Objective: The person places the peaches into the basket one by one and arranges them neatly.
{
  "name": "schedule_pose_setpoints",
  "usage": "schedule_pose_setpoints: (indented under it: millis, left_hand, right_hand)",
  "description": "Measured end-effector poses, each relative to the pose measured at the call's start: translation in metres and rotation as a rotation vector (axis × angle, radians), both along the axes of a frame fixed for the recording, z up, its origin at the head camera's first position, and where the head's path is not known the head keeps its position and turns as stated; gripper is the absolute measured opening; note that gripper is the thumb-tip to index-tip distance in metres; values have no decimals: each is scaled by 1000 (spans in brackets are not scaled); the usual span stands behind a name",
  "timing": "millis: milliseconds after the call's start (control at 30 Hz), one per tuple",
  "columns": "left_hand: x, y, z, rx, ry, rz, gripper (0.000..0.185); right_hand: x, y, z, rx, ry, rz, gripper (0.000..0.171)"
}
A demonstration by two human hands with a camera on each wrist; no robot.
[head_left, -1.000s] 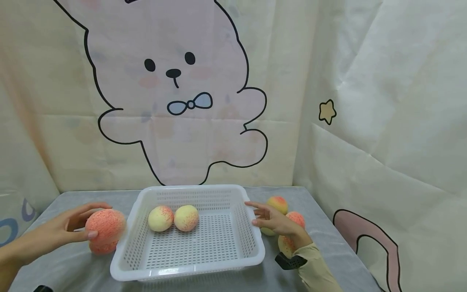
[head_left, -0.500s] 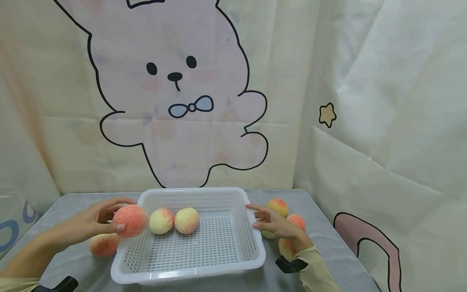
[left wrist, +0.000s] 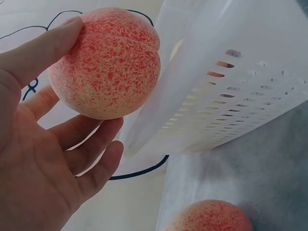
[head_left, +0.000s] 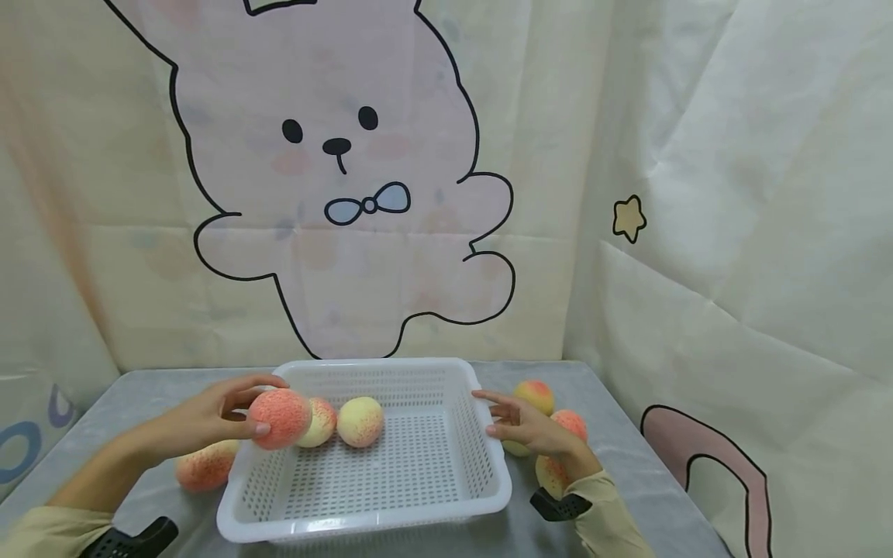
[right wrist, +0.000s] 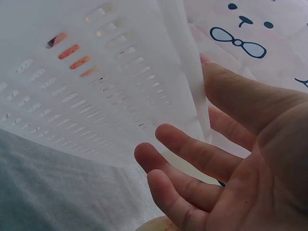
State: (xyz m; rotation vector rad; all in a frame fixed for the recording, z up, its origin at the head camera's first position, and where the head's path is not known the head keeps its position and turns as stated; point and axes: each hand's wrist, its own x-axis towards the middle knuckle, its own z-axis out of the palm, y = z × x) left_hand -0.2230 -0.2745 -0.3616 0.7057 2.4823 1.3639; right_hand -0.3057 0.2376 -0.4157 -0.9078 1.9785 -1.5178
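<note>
My left hand point(head_left: 202, 418) holds a reddish, speckled toy peach point(head_left: 281, 418) above the left rim of a white perforated plastic basket point(head_left: 363, 515). In the left wrist view, the thumb lies on the upper side of this peach point(left wrist: 108, 67), with fingers behind and below it. Inside the basket are two paler peaches: one partly hidden by the held peach, the other pale yellow peach point(head_left: 360, 422) beside it. My right hand point(head_left: 533, 428) rests its thumb and index finger at the basket's right rim. Its other fingers extend loosely beneath the rim in the right wrist view.
Another reddish peach point(head_left: 206, 466) lies on the grey tablecloth point(head_left: 160, 519) left of the basket, partly behind the left forearm. Several peaches, including a yellow-red peach point(head_left: 535, 395), lie right of it, partly covered by the right hand. A cartoon-printed curtain point(head_left: 391, 263) hangs behind the table.
My left hand has carried the reddish peach rightward from beside the basket to above its left rim, uncovering the peach on the table. My right hand stays at the right rim.
</note>
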Motion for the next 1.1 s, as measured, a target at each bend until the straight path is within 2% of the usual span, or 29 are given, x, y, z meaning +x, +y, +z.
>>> schedule_pose_setpoints:
  millis: [233, 567, 900, 1100]
  left_hand:
    - [-6, 11, -5, -51, 38, -13, 53]
    - [-9, 19, -10, -88, 72, 35, 53]
    - [-11, 25, -13, -105, 123, -37, 53]
    - [-12, 30, -17, -157, 120, -32, 57]
  right_hand:
    - [1, 2, -1, 6, 9, -2, 69]
    - [0, 1, 1, 14, 23, -2, 68]
    - [-1, 0, 1, 27, 29, -17, 67]
    - [-1, 1, 1, 33, 40, -15, 67]
